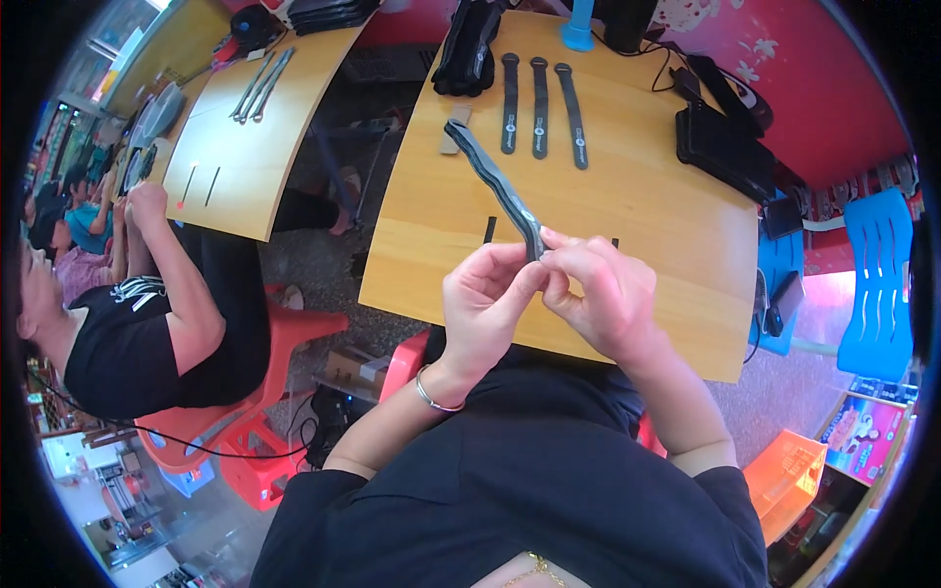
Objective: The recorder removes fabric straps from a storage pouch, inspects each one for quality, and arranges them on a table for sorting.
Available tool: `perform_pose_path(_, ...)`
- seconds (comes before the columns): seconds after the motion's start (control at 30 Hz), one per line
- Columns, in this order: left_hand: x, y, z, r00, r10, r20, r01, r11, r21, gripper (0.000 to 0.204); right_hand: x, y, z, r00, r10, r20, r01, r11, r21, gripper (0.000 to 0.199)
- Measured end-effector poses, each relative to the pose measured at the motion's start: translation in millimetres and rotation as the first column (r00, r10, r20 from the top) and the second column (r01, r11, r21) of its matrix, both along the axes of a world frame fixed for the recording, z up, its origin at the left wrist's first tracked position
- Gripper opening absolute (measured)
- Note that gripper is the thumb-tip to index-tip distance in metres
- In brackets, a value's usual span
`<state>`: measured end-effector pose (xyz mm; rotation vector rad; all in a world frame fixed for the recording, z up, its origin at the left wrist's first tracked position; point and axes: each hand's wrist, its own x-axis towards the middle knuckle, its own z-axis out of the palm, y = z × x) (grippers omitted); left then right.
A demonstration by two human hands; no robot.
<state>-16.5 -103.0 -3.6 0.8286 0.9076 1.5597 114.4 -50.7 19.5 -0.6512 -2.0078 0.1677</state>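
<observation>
Near the table's front edge, my left hand [482, 309] and my right hand [608, 294] meet, both closed on the near end of a thin bundle of dark grey straps [495, 181]. Thumbs and fingertips pinch it, hiding the very end. The bundle rises away from me to the upper left, its far end folded or rounded. Beyond it, three flat grey straps [539, 108] with rounded ends lie side by side. A short black strip [490, 229] lies just past my left hand.
A pile of black straps [469, 49] is at the table's far left, with a beige piece [455, 132] nearer. A black case [725, 147] and cables sit far right. To the left, a co-worker [147, 323] sits at another table [240, 176]; a blue chair [875, 284] stands right.
</observation>
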Motion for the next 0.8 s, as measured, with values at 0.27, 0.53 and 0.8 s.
perform_pose_path(0.27, -3.3, -3.2, 4.0, 0.982, 0.069, -0.176, -0.066, 0.998, 0.021, 0.016, -2.6, 4.0, 2.1, 0.999, 0.028, 0.038, -0.027, 0.999, -0.029, 0.029)
perform_pose_path(0.53, -19.5, -3.6, 4.3, 0.919, 0.037, -0.391, -0.042, 0.999, -0.003, 0.011, -7.1, 4.1, -2.6, 0.994, 0.111, -0.022, -0.113, 0.975, -0.189, 0.029)
perform_pose_path(0.8, -29.6, -2.8, 12.8, 0.996, -0.048, -0.077, 0.038, 0.990, -0.133, 0.008, -9.7, 6.2, -3.2, 0.952, 0.217, -0.216, -0.290, 0.863, -0.413, 0.027)
